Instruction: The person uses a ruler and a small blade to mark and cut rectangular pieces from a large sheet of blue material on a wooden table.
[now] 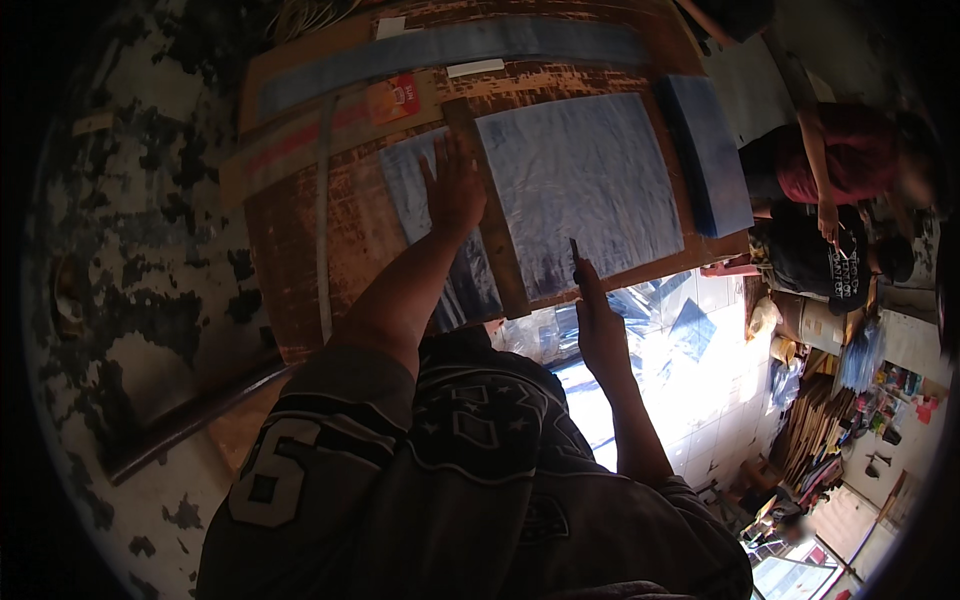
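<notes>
My left hand (458,188) lies with its fingers spread on a pile of bluish clear plastic sheet (405,190), against a long straight bar (492,215) that crosses it. The bar looks like a wooden straightedge and runs from the far side to the near edge. To its right spreads the wider part of the plastic sheet (585,180), wrinkled and shiny. My right hand (598,325) is closed round a thin dark knife (576,258), its blade pointing away from me over the sheet's near edge. Whether the blade touches the plastic I cannot tell.
The worn brown worktable (285,240) carries a long plastic strip (450,52) at the back and a blue stack (703,155) at right. A narrow strip (325,220) lies left. Other people (840,160) are at the right. Loose plastic sheets (690,330) lie on the tiled floor.
</notes>
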A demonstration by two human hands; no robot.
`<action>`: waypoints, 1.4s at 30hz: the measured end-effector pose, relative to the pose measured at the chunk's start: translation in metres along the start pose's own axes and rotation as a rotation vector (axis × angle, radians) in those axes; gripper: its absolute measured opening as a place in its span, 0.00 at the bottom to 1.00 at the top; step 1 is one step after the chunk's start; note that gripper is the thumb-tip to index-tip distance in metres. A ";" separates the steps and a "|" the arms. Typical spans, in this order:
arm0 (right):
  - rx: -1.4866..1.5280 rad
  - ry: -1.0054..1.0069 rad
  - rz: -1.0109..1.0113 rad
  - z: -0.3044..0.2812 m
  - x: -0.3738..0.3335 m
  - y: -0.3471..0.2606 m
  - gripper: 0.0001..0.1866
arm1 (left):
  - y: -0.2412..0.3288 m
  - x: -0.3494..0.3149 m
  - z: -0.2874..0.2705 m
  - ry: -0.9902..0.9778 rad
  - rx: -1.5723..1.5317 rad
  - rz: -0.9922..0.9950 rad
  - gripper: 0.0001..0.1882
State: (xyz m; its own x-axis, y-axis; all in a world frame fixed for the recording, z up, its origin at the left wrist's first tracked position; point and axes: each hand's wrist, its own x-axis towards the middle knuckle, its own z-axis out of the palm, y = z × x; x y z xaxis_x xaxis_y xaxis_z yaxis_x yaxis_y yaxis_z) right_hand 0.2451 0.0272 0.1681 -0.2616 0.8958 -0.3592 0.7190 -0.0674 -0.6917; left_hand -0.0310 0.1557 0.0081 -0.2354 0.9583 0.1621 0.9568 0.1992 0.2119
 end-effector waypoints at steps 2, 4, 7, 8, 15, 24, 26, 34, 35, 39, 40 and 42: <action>0.016 0.003 -0.051 0.004 0.018 -0.010 0.29 | -0.002 0.000 0.001 -0.006 -0.040 -0.013 0.34; -0.047 0.087 -0.235 0.021 0.050 0.003 0.28 | -0.001 0.001 0.000 -0.006 -0.051 -0.015 0.34; -0.081 0.097 -0.271 0.041 0.106 0.002 0.30 | 0.000 0.000 -0.003 -0.013 -0.066 -0.014 0.34; -0.081 0.079 -0.245 0.047 0.126 -0.003 0.32 | -0.001 0.000 -0.004 -0.017 -0.068 -0.015 0.34; -0.224 0.121 -0.263 0.069 0.243 -0.057 0.33 | 0.002 0.001 -0.005 -0.003 -0.066 -0.020 0.33; -0.358 -0.029 -0.163 0.081 0.255 -0.095 0.31 | -0.001 -0.001 -0.004 -0.056 -0.020 -0.022 0.36; -0.324 -0.026 -0.176 0.081 0.252 -0.096 0.32 | -0.001 -0.002 -0.003 -0.029 -0.048 -0.009 0.35; -0.305 -0.090 -0.147 0.078 0.202 -0.065 0.34 | 0.001 0.000 -0.004 -0.017 -0.002 -0.024 0.34; -0.303 -0.114 -0.129 0.075 0.184 -0.055 0.34 | 0.004 0.001 -0.005 -0.026 0.010 -0.019 0.34; -0.362 -0.202 -0.016 0.075 0.102 -0.026 0.36 | -0.002 -0.004 0.000 0.056 0.023 0.012 0.33; -0.323 -0.179 -0.049 0.073 0.077 -0.018 0.37 | -0.003 -0.004 0.001 0.061 0.017 0.009 0.33; -0.431 -0.308 0.029 0.071 0.036 0.011 0.39 | -0.001 -0.002 0.001 0.044 0.004 0.002 0.33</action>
State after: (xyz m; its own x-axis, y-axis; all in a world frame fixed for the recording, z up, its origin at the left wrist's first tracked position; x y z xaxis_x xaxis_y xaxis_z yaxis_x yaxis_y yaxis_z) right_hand 0.1979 0.0278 0.1028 -0.3678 0.7214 -0.5868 0.9113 0.1541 -0.3818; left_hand -0.0312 0.1541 0.0062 -0.2405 0.9488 0.2049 0.9580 0.1980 0.2074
